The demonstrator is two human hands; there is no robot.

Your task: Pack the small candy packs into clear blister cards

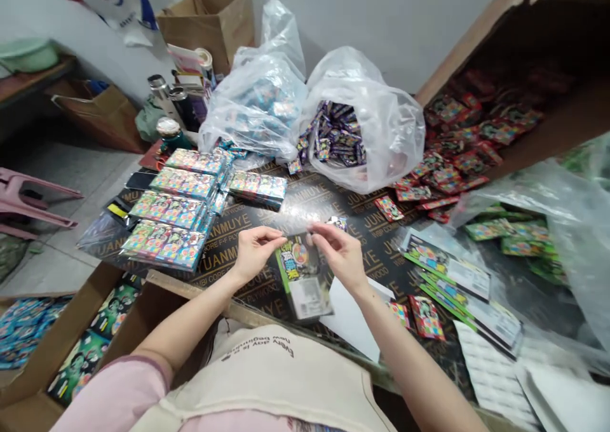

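Note:
My left hand point(255, 254) and my right hand point(338, 257) pinch the top corners of a green-edged printed card packet point(302, 276) in front of me, above the table. A white label covers its lower part. A small foil packet point(337, 223) lies just beyond my right fingertips. The black printed plywood tabletop point(305, 213) runs under both hands. Stacks of shrink-wrapped colourful packets point(166, 213) lie to the left, and a white sheet point(350, 317) lies below my right wrist.
Green-edged cards point(457, 270) and small red packets point(426, 317) lie on the right. Behind stand transparent bags, one of purple packets point(362, 127). A large cardboard box point(481, 121) holds red packets. Another box point(81, 349) sits at lower left, by my body.

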